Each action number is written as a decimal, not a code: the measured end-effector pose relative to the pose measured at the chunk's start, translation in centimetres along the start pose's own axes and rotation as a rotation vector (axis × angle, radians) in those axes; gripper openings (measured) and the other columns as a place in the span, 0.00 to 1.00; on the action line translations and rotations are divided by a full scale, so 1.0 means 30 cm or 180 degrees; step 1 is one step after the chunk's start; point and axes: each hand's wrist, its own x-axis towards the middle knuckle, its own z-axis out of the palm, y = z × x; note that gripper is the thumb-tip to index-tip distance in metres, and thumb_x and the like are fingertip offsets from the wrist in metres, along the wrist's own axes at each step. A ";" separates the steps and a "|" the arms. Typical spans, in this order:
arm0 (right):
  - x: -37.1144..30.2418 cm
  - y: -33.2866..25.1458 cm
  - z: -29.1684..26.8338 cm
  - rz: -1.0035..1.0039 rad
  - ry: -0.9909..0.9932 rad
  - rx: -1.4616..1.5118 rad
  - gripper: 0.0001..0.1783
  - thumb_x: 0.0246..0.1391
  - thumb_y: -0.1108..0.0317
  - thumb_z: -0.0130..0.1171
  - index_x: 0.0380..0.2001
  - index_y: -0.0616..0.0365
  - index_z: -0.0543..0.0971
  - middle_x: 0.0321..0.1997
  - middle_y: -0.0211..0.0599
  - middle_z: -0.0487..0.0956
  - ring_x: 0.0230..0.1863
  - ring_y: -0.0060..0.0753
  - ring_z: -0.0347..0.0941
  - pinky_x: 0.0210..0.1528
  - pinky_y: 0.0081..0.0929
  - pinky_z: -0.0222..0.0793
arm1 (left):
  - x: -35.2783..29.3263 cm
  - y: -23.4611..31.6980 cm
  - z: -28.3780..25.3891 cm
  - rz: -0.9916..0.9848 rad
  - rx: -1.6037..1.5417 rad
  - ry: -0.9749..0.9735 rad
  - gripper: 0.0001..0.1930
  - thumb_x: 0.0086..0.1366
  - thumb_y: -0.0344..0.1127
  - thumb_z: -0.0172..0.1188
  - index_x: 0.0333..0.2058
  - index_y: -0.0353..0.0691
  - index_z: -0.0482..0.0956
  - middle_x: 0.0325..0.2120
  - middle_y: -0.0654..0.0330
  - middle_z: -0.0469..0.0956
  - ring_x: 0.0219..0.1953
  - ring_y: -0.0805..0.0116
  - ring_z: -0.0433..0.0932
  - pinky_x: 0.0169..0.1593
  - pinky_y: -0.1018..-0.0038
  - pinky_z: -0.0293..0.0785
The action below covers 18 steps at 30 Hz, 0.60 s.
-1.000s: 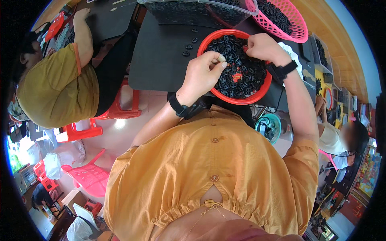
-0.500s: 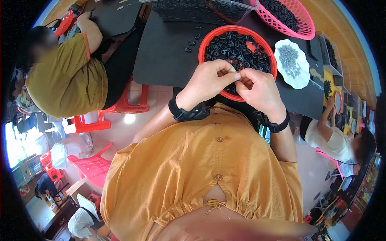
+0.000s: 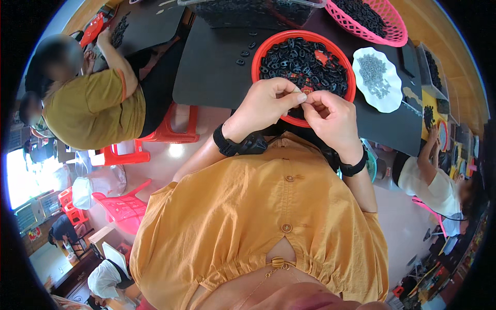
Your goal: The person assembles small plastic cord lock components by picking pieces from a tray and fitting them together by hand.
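Small part (image 3: 305,96) pinched between both hands' grip, over red basket (image 3: 268,45).

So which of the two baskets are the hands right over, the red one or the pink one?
The round red basket of black pieces, on the near edge of the black table. Both hands meet over its near rim; the pink basket sits farther back to the right, untouched.

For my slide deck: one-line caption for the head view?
Both hands pinch a small part over a round red plastic basket of black pieces.
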 end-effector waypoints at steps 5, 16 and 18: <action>-0.012 0.002 0.042 0.0033 0.0214 0.0602 0.07 0.49 0.77 0.63 0.34 0.61 0.81 0.28 0.36 0.81 0.25 0.24 0.78 0.27 0.21 0.74 | 0.002 -0.014 -0.021 -0.0310 -0.0741 -0.0148 0.11 0.68 0.38 0.58 0.35 0.35 0.78 0.19 0.68 0.73 0.16 0.84 0.64 0.16 0.85 0.57; -0.033 0.020 0.147 0.0008 0.0761 0.0769 0.05 0.55 0.76 0.60 0.36 0.62 0.80 0.30 0.36 0.79 0.28 0.23 0.76 0.31 0.19 0.72 | 0.017 -0.070 -0.069 -0.0331 -0.1643 -0.0468 0.10 0.68 0.37 0.56 0.36 0.36 0.77 0.28 0.62 0.79 0.19 0.83 0.68 0.17 0.88 0.58; -0.040 0.028 0.139 0.0168 0.0856 0.0880 0.05 0.56 0.75 0.60 0.37 0.63 0.79 0.29 0.34 0.79 0.28 0.21 0.76 0.31 0.18 0.72 | 0.035 -0.056 -0.087 -0.0148 -0.1056 -0.0385 0.09 0.68 0.36 0.57 0.37 0.35 0.77 0.28 0.63 0.79 0.20 0.82 0.69 0.19 0.86 0.62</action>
